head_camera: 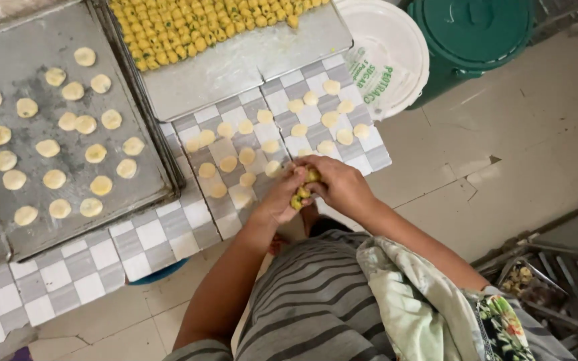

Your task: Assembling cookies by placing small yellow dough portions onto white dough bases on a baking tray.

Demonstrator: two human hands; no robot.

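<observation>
Progress: far tray (235, 63) partly packed with shaped yellow pieces (188, 27) | flat discs (235, 164) on checkered cloth (162, 234) and near tray (8, 220) unshaped | my left hand (279, 197) and right hand (339, 187) pinch one dough piece (304, 189) over the cloth.

A green lidded bin (471, 37) stands at the top right beside a white bucket lid (391, 53). On the pale tiled floor (523, 140), a metal rack (556, 281) at the lower right holds what may be scraps. A floral cloth (429, 307) lies over the striped shirt (316, 301).
</observation>
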